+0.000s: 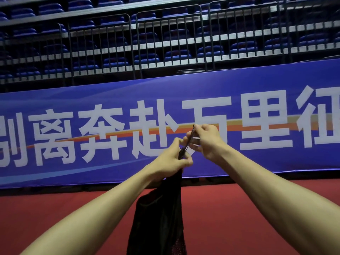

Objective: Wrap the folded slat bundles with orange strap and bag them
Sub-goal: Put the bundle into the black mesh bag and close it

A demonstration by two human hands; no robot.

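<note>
Both arms out in front, left hand [171, 161] and right hand [209, 140] meeting just above frame centre. Left one at about 7 o'clock of the right, the two nearly touching.

Left-hand fingers [186, 161]: curled tight round the gathered neck of a black mesh bag [160, 218], fist closed, no gap showing. Bag hanging straight down from that fist toward 6 o'clock, between the forearms, lower end cut off by the bottom edge of frame. Contents too dark to make out.

Right-hand fingers [197, 128]: narrow, pinching a thin black cord [190, 138] at the tips. Cord taut, slanting from the pinch at 1 o'clock down into the left fist at 7 o'clock. Other fingers of that hand loosely curled below the pinch; contact with anything not clear.

Background, 12 o'clock: long blue banner [257, 85] with large white characters and an orange streak, spanning the full width. Red floor [239, 208] below it, from 3 round to 9 o'clock. Above the banner, black railing [169, 43] in sections, then rows of blue seats [176, 54] rising toward the top edge.
</note>
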